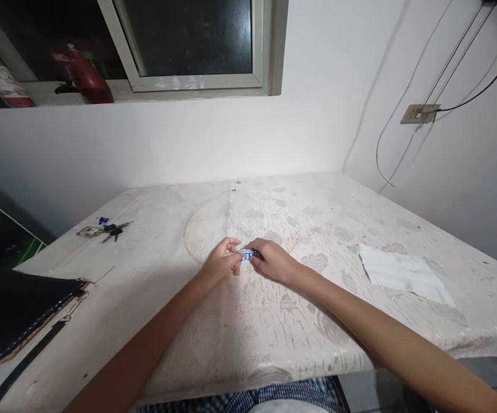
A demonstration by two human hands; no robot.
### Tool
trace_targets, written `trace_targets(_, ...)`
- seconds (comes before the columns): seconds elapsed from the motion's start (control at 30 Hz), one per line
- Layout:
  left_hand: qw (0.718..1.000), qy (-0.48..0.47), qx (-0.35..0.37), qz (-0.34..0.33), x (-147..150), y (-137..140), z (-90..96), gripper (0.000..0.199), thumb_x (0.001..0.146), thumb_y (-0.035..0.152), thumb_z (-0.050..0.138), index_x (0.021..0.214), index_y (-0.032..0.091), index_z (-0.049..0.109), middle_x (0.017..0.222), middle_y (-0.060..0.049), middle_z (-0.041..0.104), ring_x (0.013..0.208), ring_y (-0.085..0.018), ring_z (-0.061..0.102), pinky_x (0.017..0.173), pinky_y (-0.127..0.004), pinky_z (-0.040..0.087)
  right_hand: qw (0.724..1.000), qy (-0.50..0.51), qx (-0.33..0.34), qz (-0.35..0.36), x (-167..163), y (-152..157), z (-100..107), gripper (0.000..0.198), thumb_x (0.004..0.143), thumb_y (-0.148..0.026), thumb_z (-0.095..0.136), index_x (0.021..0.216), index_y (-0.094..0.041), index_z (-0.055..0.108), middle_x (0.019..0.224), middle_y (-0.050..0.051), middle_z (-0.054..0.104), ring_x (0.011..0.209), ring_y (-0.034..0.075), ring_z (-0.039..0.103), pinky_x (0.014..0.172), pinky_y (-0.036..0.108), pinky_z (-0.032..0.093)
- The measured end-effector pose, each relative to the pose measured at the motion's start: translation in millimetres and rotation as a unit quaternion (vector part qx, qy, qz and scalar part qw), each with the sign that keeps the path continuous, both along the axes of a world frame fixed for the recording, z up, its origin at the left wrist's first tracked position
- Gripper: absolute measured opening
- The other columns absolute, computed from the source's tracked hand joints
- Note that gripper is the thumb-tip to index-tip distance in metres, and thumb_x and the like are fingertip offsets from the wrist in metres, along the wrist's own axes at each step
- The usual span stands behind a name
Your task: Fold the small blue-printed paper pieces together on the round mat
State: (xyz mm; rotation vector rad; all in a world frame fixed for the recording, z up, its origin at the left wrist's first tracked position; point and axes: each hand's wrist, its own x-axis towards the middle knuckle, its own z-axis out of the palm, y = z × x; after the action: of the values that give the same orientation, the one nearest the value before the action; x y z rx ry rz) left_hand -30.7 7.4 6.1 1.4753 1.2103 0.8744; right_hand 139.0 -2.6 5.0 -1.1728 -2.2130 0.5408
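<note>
Over the middle of the table, my two hands meet at a small blue-and-white patterned object (248, 254). It looks like a little packet or box, but its exact kind is too small to make out. My right hand (272, 261) is closed around its right end, with a dark part showing by the fingertips. At its left end, the thumb and fingers of my left hand (223, 257) pinch it, the other fingers loosely curled. Both palms hide part of the object.
A white cloth (405, 275) lies on the table (291, 332) to the right. Keys (116, 230) and a small blue piece (103, 220) are at the left, behind a black bag (20, 310) with a strap. Bottles, one of them red (89, 77), stand on the windowsill.
</note>
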Motion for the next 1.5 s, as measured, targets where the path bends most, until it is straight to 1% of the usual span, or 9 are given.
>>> trace_targets(0.53,0.992,0.102,0.056,-0.057,-0.3,0.1,0.6,0.02,0.073,0.034,0.055,0.083,0.018,0.058,0.056,0.005,0.044,0.04,-0.006,0.037,0.038,-0.019,0.029,0.999,-0.027,0.025,-0.021,-1.6,0.1,-4.8,0.021,0.079,-0.012,0.044,0.093,-0.015,0.058,0.087,0.007,0.057,0.074,0.014,0.051,0.062,0.024,0.035)
trace_targets(0.67,0.98,0.138,0.136,-0.046,-2.1,-0.3,2.6,0.015,0.069,0.031,0.06,0.068,0.017,0.058,0.053,0.006,0.038,0.048,-0.006,0.034,0.045,-0.019,0.027,0.996,0.073,-0.037,-0.028,-4.3,-0.1,-4.1,0.015,0.076,-0.013,0.049,0.085,-0.016,0.06,0.079,0.005,0.057,0.069,0.013,0.05,0.06,0.024,0.034)
trace_targets(0.73,0.981,0.103,0.163,-0.018,-1.8,-0.6,8.5,0.017,0.068,0.032,0.063,0.065,0.015,0.058,0.057,0.004,0.041,0.052,-0.007,0.036,0.048,-0.02,0.028,0.966,0.214,-0.147,-0.017,-6.1,-1.0,0.6,0.011,0.076,-0.02,0.053,0.082,-0.015,0.059,0.066,0.001,0.053,0.054,0.01,0.043,0.051,0.023,0.03)
trace_targets(0.83,0.992,-0.029,0.116,-0.046,1.1,-3.2,23.3,0.027,0.067,0.035,0.066,0.084,0.014,0.062,0.071,-0.001,0.054,0.063,-0.01,0.047,0.055,-0.021,0.035,0.85,0.422,-0.314,0.038,-7.9,-5.8,14.3,0.019,0.07,-0.028,0.062,0.081,-0.013,0.058,0.056,-0.005,0.044,0.042,0.004,0.024,0.042,0.022,0.018)
trace_targets(0.9,0.989,-0.103,0.06,-0.093,4.6,-6.0,33.4,0.038,0.069,0.038,0.065,0.098,0.014,0.061,0.081,-0.004,0.058,0.071,-0.013,0.051,0.06,-0.023,0.039,0.779,0.496,-0.37,0.096,-7.6,-10.8,24.9,0.02,0.066,-0.026,0.067,0.077,-0.012,0.059,0.056,-0.005,0.044,0.042,0.003,0.021,0.042,0.022,0.016)
trace_targets(1.0,0.982,-0.146,0.025,-0.117,11.0,-8.8,43.5,0.038,0.071,0.039,0.063,0.1,0.015,0.062,0.082,-0.004,0.059,0.074,-0.013,0.053,0.066,-0.024,0.04,0.724,0.536,-0.411,0.142,-5.6,-17.0,36.2,0.019,0.064,-0.024,0.07,0.075,-0.013,0.059,0.059,-0.004,0.047,0.044,0.002,0.026,0.043,0.02,0.022)
trace_targets(1.1,0.984,-0.144,0.036,-0.101,17.7,-7.5,47.8,0.029,0.072,0.039,0.063,0.084,0.013,0.065,0.072,-0.001,0.057,0.066,-0.01,0.05,0.062,-0.023,0.039,0.714,0.562,-0.408,0.094,-5.1,-17.9,39.6,0.027,0.06,-0.022,0.073,0.081,-0.014,0.058,0.06,-0.004,0.051,0.044,0.003,0.031,0.041,0.019,0.025)
trace_targets(1.33,0.989,-0.144,0.018,-0.006,32.1,-1.5,38.9,0.032,0.067,0.041,0.067,0.069,0.01,0.061,0.061,-0.001,0.053,0.055,-0.008,0.044,0.054,-0.021,0.036,0.761,0.555,-0.334,-0.037,-9.2,-11.5,32.5,0.031,0.056,-0.022,0.074,0.076,-0.015,0.052,0.045,-0.006,0.049,0.037,0.004,0.036,0.037,0.017,0.026)
trace_targets(1.5,0.977,-0.207,0.008,-0.047,29.8,-1.0,26.2,0.028,0.068,0.039,0.066,0.068,0.012,0.059,0.061,0.0,0.051,0.056,-0.008,0.044,0.055,-0.022,0.035,0.7,0.599,-0.388,-0.028,-9.0,-10.6,25.0,0.025,0.055,-0.014,0.072,0.071,-0.013,0.053,0.053,-0.002,0.055,0.041,0.003,0.04,0.04,0.016,0.031)
